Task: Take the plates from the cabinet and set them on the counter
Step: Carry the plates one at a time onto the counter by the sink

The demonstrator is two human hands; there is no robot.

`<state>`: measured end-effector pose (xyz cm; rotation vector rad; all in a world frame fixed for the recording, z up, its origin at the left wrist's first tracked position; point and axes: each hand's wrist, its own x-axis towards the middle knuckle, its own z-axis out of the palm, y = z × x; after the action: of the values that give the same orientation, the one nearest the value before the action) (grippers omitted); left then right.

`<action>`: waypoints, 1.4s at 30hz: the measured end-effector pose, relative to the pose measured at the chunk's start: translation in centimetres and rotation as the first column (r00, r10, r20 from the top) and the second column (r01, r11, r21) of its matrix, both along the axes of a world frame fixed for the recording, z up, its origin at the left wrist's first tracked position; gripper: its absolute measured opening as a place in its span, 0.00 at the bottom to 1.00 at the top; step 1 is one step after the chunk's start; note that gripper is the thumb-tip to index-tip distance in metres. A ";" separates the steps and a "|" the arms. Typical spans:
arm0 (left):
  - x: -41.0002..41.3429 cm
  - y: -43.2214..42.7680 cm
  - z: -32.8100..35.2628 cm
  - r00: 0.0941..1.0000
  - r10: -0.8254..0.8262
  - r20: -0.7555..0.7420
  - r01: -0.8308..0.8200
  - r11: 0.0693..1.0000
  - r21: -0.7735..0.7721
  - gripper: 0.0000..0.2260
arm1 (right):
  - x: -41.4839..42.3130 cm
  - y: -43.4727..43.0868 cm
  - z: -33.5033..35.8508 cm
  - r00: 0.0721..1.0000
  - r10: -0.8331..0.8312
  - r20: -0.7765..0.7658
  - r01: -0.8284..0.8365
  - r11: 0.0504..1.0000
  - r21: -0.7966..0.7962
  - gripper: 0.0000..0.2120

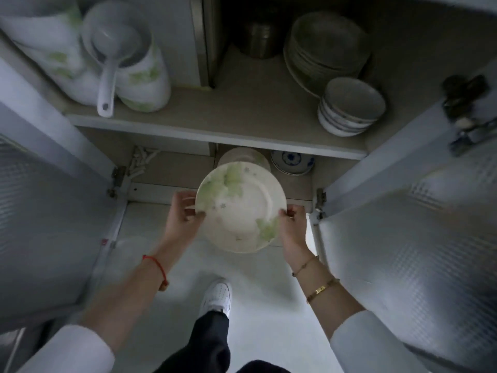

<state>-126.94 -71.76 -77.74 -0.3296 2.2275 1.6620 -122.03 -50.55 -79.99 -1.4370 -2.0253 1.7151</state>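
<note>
A stack of white plates with green leaf prints [240, 208] is held in front of the open cabinet's lower shelf. My left hand [183, 211] grips the stack's left rim and my right hand [293, 224] grips its right rim. More matching plates [243, 156] remain behind on the lower shelf [172, 170], partly hidden by the held stack. No counter is in view.
Blue-patterned bowls [292, 161] sit right of the shelf plates. The upper shelf holds grey plates [326, 47], small bowls [351, 106], a metal pot [258, 36], white-green jars [142, 76] and a white ladle [109, 76]. Open doors [416, 251] flank both sides; my shoe [217, 294] stands below.
</note>
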 end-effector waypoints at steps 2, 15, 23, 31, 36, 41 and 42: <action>1.9 -0.6 4.3 1.000 0.011 -0.001 -0.011 1.000 0.008 0.18 | 2.2 -0.8 4.3 1.000 -0.008 0.024 0.008 1.000 0.004 0.08; 15.0 -2.3 36.5 0.998 0.017 -0.066 -0.011 0.995 0.095 0.18 | 17.4 -3.9 37.3 0.987 -0.109 -0.122 0.097 0.990 -0.100 0.04; 22.1 -2.0 52.0 0.985 -0.099 -0.140 0.117 0.985 0.128 0.19 | 26.1 -2.4 53.8 0.952 -0.138 -0.272 0.106 0.986 -0.129 0.07; 27.0 -0.8 59.3 0.955 -0.247 -0.166 0.274 0.947 0.170 0.19 | 34.6 -1.7 61.7 0.916 -0.196 -0.349 0.136 0.973 -0.188 0.07; 29.4 1.3 62.2 0.912 -0.378 -0.157 0.404 0.891 0.207 0.19 | 40.0 -2.0 64.4 0.856 -0.362 -0.368 0.301 0.929 -0.215 0.07; 31.2 4.3 63.4 0.842 -0.517 -0.151 0.539 0.806 0.245 0.18 | 44.4 -2.3 66.0 0.766 -0.523 -0.374 0.490 0.851 -0.188 0.06; 31.5 5.0 63.5 0.824 -0.547 -0.146 0.566 0.785 0.251 0.19 | 45.2 -2.3 66.2 0.744 -0.551 -0.378 0.526 0.832 -0.178 0.05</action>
<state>-95.41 -66.80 -14.21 0.4331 1.8270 1.6212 -76.79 -52.81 -13.78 -1.3442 -1.1868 1.6387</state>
